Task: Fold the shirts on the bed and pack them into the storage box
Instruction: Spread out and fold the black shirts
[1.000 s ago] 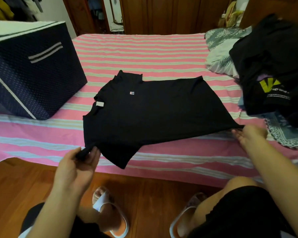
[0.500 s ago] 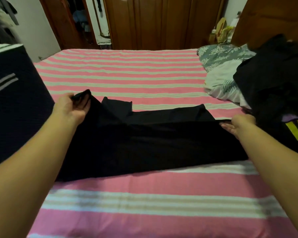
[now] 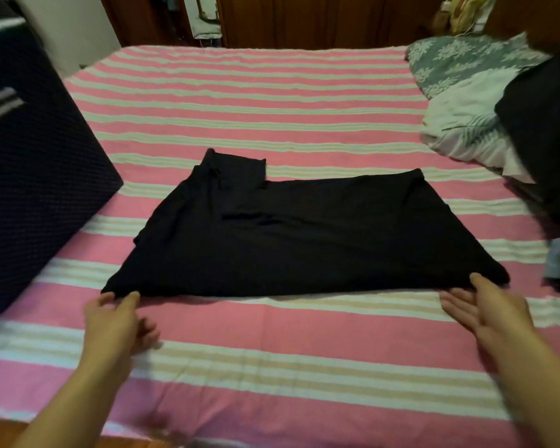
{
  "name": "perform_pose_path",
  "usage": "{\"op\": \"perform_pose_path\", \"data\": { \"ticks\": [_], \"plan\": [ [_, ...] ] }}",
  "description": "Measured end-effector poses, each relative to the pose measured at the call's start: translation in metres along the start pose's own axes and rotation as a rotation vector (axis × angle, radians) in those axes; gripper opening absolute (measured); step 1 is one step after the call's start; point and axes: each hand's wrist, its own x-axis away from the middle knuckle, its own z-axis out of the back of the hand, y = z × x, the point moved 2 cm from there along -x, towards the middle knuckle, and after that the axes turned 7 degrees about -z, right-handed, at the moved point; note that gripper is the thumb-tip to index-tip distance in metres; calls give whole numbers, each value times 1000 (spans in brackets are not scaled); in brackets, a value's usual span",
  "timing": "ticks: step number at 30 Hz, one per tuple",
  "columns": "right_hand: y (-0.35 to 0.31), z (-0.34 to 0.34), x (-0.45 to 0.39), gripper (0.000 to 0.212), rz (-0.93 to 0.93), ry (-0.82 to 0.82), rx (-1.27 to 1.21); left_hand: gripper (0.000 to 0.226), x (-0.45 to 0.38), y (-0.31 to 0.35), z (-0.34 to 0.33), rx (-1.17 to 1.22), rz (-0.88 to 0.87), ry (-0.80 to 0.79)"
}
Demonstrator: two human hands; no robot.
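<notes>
Shirt folded lengthwise, both hands at its near edge

I count one black shirt [image 3: 304, 234] lying flat in the middle of the frame on the pink striped bed [image 3: 272, 350], one dark storage box [image 3: 36, 176] standing at the left edge, and one heap of dark clothes [image 3: 550, 130] at the far right, overlapping a grey-and-white floral quilt [image 3: 459, 101]. My left hand [image 3: 117, 321] touches the shirt's lower-left corner with loosely curled fingers; I cannot tell whether they pinch it. My right hand [image 3: 485, 308] lies with fingers spread wide, thumb tip at the lower-right corner. Bare striped sheet stretches above the shirt and below the hands.
</notes>
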Motion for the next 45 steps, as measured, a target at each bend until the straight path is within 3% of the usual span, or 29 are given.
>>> {"op": "perform_pose_path", "data": {
  "ticks": [4, 6, 8, 12, 14, 16, 20, 26, 30, 32, 36, 39, 42, 45],
  "plan": [
    [-25, -18, -28, 45, -76, -22, -118, 49, -34, 17, 6, -275, -121, 23],
    [-24, -24, -38, 47, -76, 7, -125, 37, -41, 17, 8, -446, -206, 44],
    [-23, -19, -46, 49, -91, 55, -124, 22, -47, 12, 10, -464, -185, -28],
    [-33, -5, -55, 57, -73, 105, -277, 9, -47, 28, 31, -210, -22, -146],
    [-41, 0, -46, 60, -23, 149, -252, 8, -44, 37, 49, -191, -59, -156],
    [-34, 4, -41, 57, -12, 146, -209, 4, -42, 31, 61, -341, -111, -193],
    [-24, 8, -41, 45, -83, 85, -156, 19, -41, 11, 59, -571, -128, -283],
    [-24, 13, -22, 52, -88, 141, -99, 28, -36, 8, 57, -498, -30, -360],
    [-27, 31, -42, 52, -56, 75, -203, 16, -26, 29, 69, -462, -116, -287],
    [-34, 37, -12, 54, -5, 44, -189, 13, -22, 42, 81, -420, -156, -264],
    [-25, 65, 25, 54, 21, 202, -331, 12, 5, 37, 105, -455, -107, -496],
    [5, 86, 6, 55, -94, 128, -244, 11, 30, 13, 112, -521, -50, -556],
    [13, 88, 18, 50, -162, 28, -160, 12, 47, 2, 104, -364, -75, -483],
    [-4, 91, 53, 57, -97, 141, -146, 26, 44, 14, 109, -279, -257, -387]
  ]
}}
